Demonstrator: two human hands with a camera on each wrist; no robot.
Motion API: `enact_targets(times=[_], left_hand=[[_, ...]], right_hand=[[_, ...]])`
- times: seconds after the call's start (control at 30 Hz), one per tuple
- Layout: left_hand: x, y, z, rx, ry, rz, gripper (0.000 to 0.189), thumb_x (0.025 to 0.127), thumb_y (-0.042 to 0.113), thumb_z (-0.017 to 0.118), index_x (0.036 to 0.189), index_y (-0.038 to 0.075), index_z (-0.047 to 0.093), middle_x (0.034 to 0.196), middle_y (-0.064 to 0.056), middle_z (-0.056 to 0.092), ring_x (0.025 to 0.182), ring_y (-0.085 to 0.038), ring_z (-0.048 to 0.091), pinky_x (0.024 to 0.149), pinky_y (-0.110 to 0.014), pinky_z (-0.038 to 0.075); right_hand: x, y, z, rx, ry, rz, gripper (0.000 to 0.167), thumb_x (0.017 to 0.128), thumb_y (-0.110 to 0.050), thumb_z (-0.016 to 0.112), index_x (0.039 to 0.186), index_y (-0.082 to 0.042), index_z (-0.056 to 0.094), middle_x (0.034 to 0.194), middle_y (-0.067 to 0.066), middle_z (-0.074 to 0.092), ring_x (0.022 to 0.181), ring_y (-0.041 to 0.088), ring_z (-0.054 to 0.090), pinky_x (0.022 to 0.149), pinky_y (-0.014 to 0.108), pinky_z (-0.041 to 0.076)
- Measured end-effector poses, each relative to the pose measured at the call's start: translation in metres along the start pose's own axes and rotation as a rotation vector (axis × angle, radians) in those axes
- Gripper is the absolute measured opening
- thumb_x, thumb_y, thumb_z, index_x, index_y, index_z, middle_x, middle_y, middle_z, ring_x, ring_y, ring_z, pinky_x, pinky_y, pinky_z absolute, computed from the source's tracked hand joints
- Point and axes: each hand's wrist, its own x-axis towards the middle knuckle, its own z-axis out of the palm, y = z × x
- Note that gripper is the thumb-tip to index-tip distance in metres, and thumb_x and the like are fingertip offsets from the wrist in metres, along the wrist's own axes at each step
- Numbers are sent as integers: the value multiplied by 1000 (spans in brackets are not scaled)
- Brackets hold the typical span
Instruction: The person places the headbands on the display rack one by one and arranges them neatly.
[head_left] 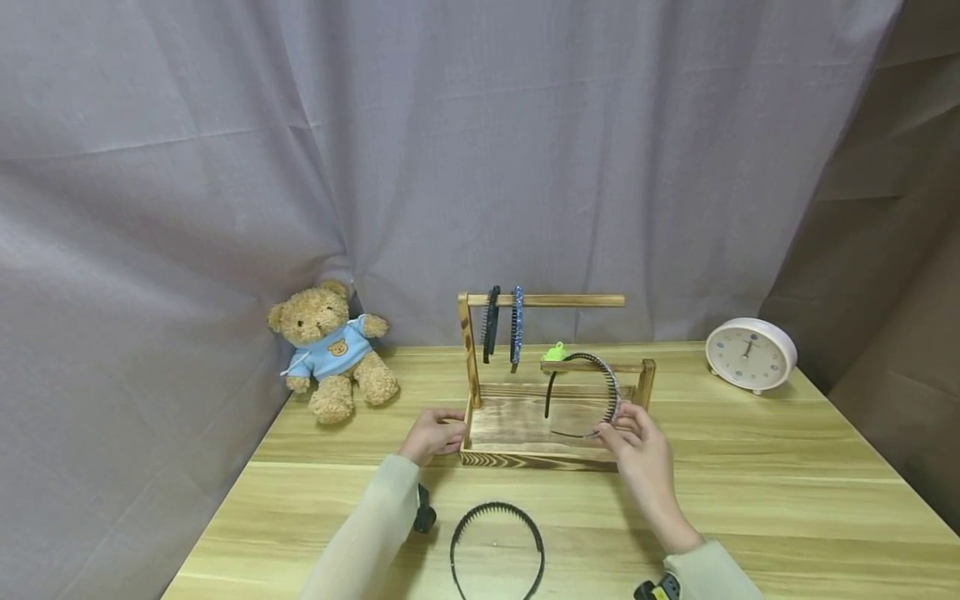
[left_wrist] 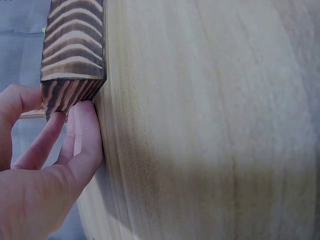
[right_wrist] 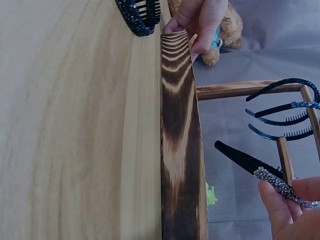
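Note:
A wooden rack (head_left: 542, 460) with a tray base and two bars stands on the table. My left hand (head_left: 432, 435) holds its left end, fingers against the end wall (left_wrist: 70, 92) in the left wrist view. My right hand (head_left: 636, 439) pinches a black toothed headband with silver sparkle (head_left: 617, 398) by one side. This headband's arch overlaps the lower bar (head_left: 630, 367) near its free end. On the upper bar (head_left: 577, 300) hang a dark headband (head_left: 490, 325) and a blue glittery headband (head_left: 517, 321). Another black headband (head_left: 495, 506) lies on the table between my forearms.
A teddy bear (head_left: 330, 350) in a blue top sits at the left back. A white round clock (head_left: 752, 355) stands at the right back. Behind the rack is a small bright green object (head_left: 555, 352). Grey curtains (head_left: 555, 167) enclose the table.

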Motion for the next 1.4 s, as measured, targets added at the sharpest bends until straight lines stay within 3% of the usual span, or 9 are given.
enact_targets(times=[0.33,0.67,1.03,1.4], left_hand=[[0,0,0,-13,-4,-1,37,89,4,64,124,-8,60,97,-16,69,73,-12,65,74,-30,60],[1,-1,0,-11,-5,-15,38,88,3,63,125,-6,61,102,-18,69,76,-13,66,74,-29,60],[2,-1,-1,-10,0,-7,37,88,4,64,124,-7,61,100,-17,70,75,-12,66,75,-32,60],[1,-1,0,-26,0,-17,38,88,5,66,124,-7,61,103,-17,69,77,-13,66,78,-33,60]], right_hand=[[1,2,-4,-74,32,-26,36,93,-9,64,125,0,50,113,19,61,83,-1,64,77,20,57],[4,3,-8,-122,113,-90,31,92,-7,65,120,1,53,109,15,60,82,-5,60,74,16,56],[7,5,-13,-189,169,-99,27,91,-6,67,115,-2,56,107,16,62,78,-9,58,68,10,53],[8,9,-16,-340,206,-130,22,89,-8,69,110,-7,61,99,16,70,73,-9,56,64,11,50]])
